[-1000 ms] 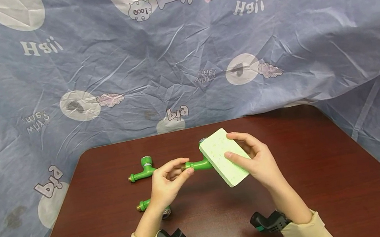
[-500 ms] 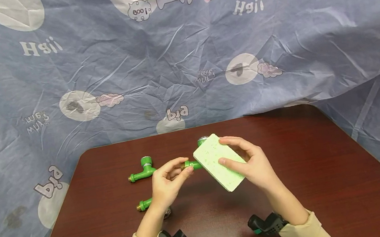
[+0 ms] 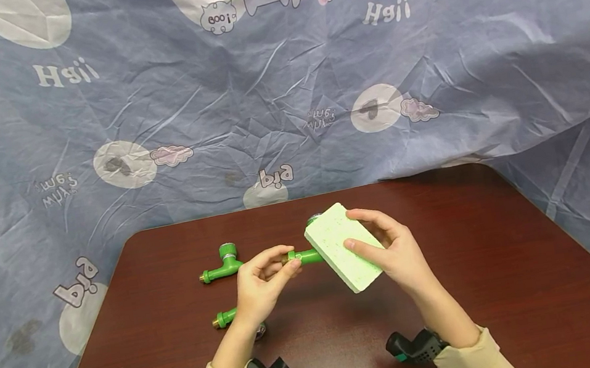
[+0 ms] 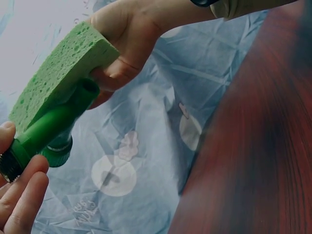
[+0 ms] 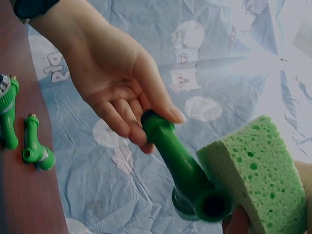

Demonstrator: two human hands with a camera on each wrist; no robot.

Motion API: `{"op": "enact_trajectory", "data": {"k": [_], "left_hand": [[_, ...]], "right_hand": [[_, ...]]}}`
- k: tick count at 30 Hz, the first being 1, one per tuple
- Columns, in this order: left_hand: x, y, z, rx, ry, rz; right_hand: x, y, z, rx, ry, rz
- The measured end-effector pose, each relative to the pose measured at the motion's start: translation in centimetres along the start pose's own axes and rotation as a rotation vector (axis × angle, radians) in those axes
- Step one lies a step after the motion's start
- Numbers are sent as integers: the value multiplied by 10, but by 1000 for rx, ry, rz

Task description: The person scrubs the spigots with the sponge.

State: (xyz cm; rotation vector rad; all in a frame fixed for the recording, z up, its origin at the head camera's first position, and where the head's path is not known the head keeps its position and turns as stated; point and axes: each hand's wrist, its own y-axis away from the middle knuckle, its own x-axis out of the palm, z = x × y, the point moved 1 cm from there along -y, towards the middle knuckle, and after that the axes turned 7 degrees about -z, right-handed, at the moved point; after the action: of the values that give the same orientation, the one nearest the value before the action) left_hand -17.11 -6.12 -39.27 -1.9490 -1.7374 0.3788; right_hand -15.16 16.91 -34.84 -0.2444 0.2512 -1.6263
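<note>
My left hand (image 3: 263, 281) pinches the threaded end of a green tap (image 3: 310, 256) between thumb and fingers, holding it up above the table. A light green sponge (image 3: 345, 249) is gripped in my right hand (image 3: 396, 251), thumb on the near face and fingers behind. In the head view the sponge covers most of the tap's body and spout. The left wrist view has the sponge (image 4: 63, 73) lying along the side of the tap (image 4: 58, 119). From the right wrist, the tap's open spout end (image 5: 214, 204) and round knob show beside the sponge (image 5: 263, 175).
Two more green taps lie on the left of the dark red-brown table (image 3: 480, 271): one farther back (image 3: 224, 265), the other (image 3: 225, 317) partly hidden behind my left forearm. A blue printed cloth (image 3: 260, 89) hangs behind the table's far edge.
The sponge slid left and down along the tap, then came partway back right and up. My left hand and the tap stayed nearly still.
</note>
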Motion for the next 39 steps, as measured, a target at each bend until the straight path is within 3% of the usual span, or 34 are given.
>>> {"op": "enact_trajectory", "data": {"k": [9,19,27,34,39], "left_hand": [[-1,-1,-1,-10,10,-26],[-1,-1,-4,-14,35,-6],[1,1,-2,6,-23,8],[0,-1,-4,10,9,-3],[0,0,-5,5,29,-3]], "right_hand": [[5,2,-1,-44,32,82],[-6,-2,1,9,26,-5],[6,3,1,-90,78,40],[0,0,1,-69,79,55],[-6,-1,2,-46,65,12]]}}
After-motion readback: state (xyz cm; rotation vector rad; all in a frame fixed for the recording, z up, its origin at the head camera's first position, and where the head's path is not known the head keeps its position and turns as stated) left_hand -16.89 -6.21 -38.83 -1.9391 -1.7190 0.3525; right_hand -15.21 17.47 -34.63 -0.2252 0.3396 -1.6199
